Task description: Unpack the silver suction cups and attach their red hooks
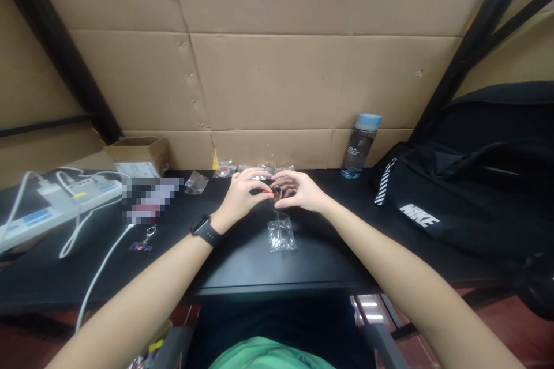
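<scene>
Above the black table [242,265], my two hands meet over a small, shiny, red-and-dark round object [276,191]; its kind is too small to make out. My left hand [246,193], with a black watch [206,230] on its wrist, is closed in a pinch at the object's left side. From the right, my right hand [300,190] curves its thumb and fingers round the same object, partly hiding it. Just below the hands lies a crinkled clear plastic bag [282,235]. Several small clear packets [225,168] lie behind the hands, along the cardboard wall.
At left are a white power strip [56,207] with cables, a blurred-out item with a keychain [142,246], and a cardboard box [138,153]. Another clear packet [196,183] lies nearby. On the right stand a water bottle [359,147] and a black bag [467,184].
</scene>
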Demonstrator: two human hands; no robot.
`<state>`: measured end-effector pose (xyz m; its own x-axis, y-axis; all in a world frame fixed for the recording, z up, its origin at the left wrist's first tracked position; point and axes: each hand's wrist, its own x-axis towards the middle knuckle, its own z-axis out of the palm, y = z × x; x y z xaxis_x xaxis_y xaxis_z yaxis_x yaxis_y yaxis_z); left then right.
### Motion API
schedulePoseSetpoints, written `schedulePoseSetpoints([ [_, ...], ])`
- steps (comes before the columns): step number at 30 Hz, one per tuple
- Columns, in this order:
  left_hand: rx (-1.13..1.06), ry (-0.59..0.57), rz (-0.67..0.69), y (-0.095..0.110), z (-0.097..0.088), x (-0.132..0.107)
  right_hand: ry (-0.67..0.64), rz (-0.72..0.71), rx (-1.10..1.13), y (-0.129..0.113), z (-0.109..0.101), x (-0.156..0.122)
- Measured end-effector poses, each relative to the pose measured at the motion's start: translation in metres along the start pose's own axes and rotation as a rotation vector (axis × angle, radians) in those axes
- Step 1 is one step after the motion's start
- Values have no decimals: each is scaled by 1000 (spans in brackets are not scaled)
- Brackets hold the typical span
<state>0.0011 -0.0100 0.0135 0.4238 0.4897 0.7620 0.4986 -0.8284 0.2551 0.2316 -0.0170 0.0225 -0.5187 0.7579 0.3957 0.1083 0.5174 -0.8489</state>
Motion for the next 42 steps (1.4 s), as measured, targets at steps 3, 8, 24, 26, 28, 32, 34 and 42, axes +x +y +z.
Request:
schedulePoseSetpoints([
  [3,0,35,8,4,0,1,9,-16,29,-3,2,0],
  [8,-19,63,-13,10,0,1,37,-25,34,-6,3,0],
  [24,-81,64,-282,15,10,-3,177,-206,-302,-10,9,-2],
  [26,-88,64,-300,16,11,-4,183,-239,-356,-12,10,-3],
  [28,-101,62,-306,16,12,-4,191,-259,-374,-13,12,-2],
  [32,-110,51,-284,17,12,-4,194,-256,-350,-13,14,-2],
  [34,-95,44,-265,18,12,-4,189,-246,-333,-12,15,-2],
  [42,4,20,-143,20,8,-3,182,-228,-329,-11,15,-2],
])
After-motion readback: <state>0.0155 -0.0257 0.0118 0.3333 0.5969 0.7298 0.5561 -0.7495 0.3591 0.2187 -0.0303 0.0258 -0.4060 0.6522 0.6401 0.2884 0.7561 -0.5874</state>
